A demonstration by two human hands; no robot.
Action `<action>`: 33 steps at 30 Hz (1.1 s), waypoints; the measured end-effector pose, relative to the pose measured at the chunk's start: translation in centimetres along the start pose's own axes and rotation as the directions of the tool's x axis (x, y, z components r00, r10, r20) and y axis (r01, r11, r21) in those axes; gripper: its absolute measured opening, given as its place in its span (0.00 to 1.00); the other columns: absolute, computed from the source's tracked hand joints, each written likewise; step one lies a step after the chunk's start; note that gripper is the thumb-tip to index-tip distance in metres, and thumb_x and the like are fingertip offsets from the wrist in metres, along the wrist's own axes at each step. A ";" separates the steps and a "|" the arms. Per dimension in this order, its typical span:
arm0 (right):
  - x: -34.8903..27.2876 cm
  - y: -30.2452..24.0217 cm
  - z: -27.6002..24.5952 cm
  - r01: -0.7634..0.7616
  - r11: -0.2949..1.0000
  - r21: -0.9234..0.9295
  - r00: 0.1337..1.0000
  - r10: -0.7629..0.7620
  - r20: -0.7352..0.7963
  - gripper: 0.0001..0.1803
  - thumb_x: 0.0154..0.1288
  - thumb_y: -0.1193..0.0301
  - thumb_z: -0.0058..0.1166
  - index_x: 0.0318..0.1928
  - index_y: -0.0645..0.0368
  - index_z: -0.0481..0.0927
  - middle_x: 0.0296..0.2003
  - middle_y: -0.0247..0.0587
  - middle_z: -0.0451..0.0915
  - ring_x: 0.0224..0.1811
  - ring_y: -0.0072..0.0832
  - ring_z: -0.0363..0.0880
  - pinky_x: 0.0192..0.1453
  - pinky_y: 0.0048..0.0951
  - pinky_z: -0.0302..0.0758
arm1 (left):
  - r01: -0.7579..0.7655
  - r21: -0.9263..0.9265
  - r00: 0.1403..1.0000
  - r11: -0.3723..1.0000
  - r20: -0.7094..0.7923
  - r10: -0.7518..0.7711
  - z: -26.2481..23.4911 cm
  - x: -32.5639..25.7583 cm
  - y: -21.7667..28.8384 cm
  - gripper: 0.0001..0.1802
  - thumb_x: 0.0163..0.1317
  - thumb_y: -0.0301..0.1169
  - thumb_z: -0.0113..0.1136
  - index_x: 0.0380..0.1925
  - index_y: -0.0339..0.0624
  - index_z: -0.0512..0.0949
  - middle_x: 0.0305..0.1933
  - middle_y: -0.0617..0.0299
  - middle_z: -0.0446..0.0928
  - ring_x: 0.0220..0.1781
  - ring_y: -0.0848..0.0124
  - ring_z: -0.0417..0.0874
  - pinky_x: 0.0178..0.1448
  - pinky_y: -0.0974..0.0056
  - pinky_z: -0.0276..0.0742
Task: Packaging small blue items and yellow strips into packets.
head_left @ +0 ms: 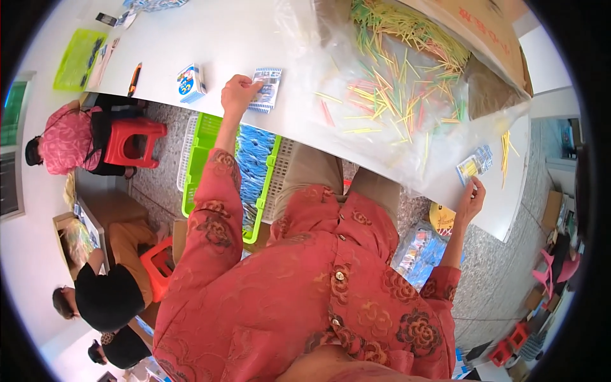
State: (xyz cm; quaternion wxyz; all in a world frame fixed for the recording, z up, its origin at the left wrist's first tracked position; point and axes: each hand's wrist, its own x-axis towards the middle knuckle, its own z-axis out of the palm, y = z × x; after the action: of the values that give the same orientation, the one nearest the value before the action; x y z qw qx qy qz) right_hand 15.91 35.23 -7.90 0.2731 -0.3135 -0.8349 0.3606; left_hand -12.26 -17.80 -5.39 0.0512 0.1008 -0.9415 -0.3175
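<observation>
My left hand (238,94) is at the table's front edge, fingers curled and pinching the left edge of a small blue-and-white printed packet (270,81) on a short stack. Over the table's right end, my right hand (470,202) grips the lower corner of a clear-and-blue packet (484,156) with short yellow sticks inside. Beside that packet lie a few loose yellow sticks (506,153). Between my hands, many thin yellow, green and pink sticks (398,102) are spread on clear plastic sheeting (382,151), spilling from a cardboard box (499,48).
Left of my left hand stands another stack of packets (191,84), then an orange-and-black cutter (135,79) and a green tray (77,60). Below the edge, a green basket (272,184) holds many blue packets. Red stools (135,135) and other seated people are at left.
</observation>
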 end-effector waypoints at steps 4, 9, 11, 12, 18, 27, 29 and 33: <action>0.0 -0.4 0.1 0.051 0.998 -0.045 0.999 -0.051 0.007 0.11 0.63 0.71 0.48 0.44 0.60 0.76 0.40 0.33 0.75 0.30 0.20 0.70 0.37 0.21 0.70 | 0.029 -0.047 0.999 0.998 0.014 -0.029 0.3 0.7 -0.4 0.17 0.40 0.41 0.71 0.25 0.42 0.80 0.24 0.63 0.80 0.26 0.72 0.80 0.34 0.68 0.74; 0.1 -0.2 -0.1 0.046 0.999 -0.027 0.999 -0.045 0.014 0.11 0.63 0.72 0.47 0.44 0.60 0.77 0.38 0.32 0.75 0.29 0.19 0.68 0.35 0.20 0.69 | 0.058 -0.129 0.998 0.990 0.035 -0.054 0.3 1.3 -0.9 0.15 0.42 0.40 0.69 0.24 0.41 0.81 0.22 0.63 0.80 0.24 0.73 0.79 0.32 0.68 0.74; 0.2 -0.2 -0.1 0.045 0.999 -0.028 0.999 -0.044 0.018 0.11 0.63 0.72 0.47 0.44 0.59 0.77 0.37 0.31 0.76 0.29 0.18 0.67 0.35 0.20 0.68 | 0.057 -0.162 0.998 0.985 0.034 -0.052 0.1 1.4 -1.2 0.14 0.43 0.40 0.69 0.24 0.41 0.81 0.22 0.63 0.80 0.24 0.73 0.79 0.32 0.68 0.74; 0.2 -0.2 -0.2 0.028 0.999 -0.021 0.999 -0.028 0.022 0.10 0.63 0.72 0.47 0.44 0.59 0.77 0.35 0.30 0.75 0.28 0.17 0.67 0.33 0.19 0.67 | 0.044 -0.181 0.999 0.983 0.022 -0.040 0.0 1.4 -1.3 0.14 0.44 0.39 0.68 0.26 0.40 0.81 0.22 0.63 0.80 0.24 0.73 0.79 0.31 0.68 0.73; 0.4 0.6 -0.6 -0.059 0.995 0.081 0.998 0.058 0.018 0.11 0.64 0.72 0.47 0.45 0.61 0.76 0.31 0.28 0.74 0.28 0.14 0.65 0.31 0.16 0.64 | -0.143 -0.218 0.986 0.965 -0.112 0.121 -1.1 0.5 -0.7 0.11 0.49 0.36 0.64 0.29 0.39 0.82 0.22 0.60 0.80 0.22 0.72 0.78 0.29 0.69 0.72; 0.1 -6.1 2.4 0.221 0.964 0.148 0.975 -0.216 -0.053 0.12 0.64 0.75 0.48 0.48 0.60 0.74 0.39 0.33 0.73 0.29 0.15 0.68 0.31 0.16 0.66 | -0.243 -0.317 0.966 0.917 -0.167 0.198 -2.8 -1.1 0.7 0.08 0.53 0.30 0.61 0.30 0.36 0.81 0.23 0.62 0.80 0.24 0.78 0.77 0.29 0.73 0.71; -0.3 -8.1 3.2 0.299 0.950 0.092 0.951 -0.305 0.059 0.11 0.63 0.78 0.47 0.46 0.57 0.75 0.44 0.36 0.74 0.32 0.18 0.71 0.32 0.17 0.67 | -0.205 -0.349 0.977 0.915 -0.122 0.173 -2.3 -0.8 0.2 0.07 0.54 0.28 0.61 0.31 0.35 0.80 0.25 0.65 0.80 0.25 0.82 0.75 0.29 0.76 0.69; -1.2 -10.2 4.1 0.346 0.932 0.107 0.919 -0.360 0.163 0.10 0.62 0.79 0.47 0.43 0.57 0.76 0.44 0.35 0.74 0.35 0.19 0.72 0.32 0.18 0.68 | -0.100 -0.503 0.995 0.858 -0.067 0.077 -1.1 -0.5 -0.1 0.07 0.50 0.27 0.64 0.28 0.34 0.80 0.23 0.65 0.79 0.24 0.82 0.74 0.28 0.76 0.70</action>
State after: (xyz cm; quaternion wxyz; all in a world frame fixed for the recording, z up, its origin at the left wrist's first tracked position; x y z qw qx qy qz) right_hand 10.53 27.05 -2.71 0.2688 -0.1134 -0.8847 0.3636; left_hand -11.54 -18.44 -4.61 0.1115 0.0476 -0.8276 -0.5481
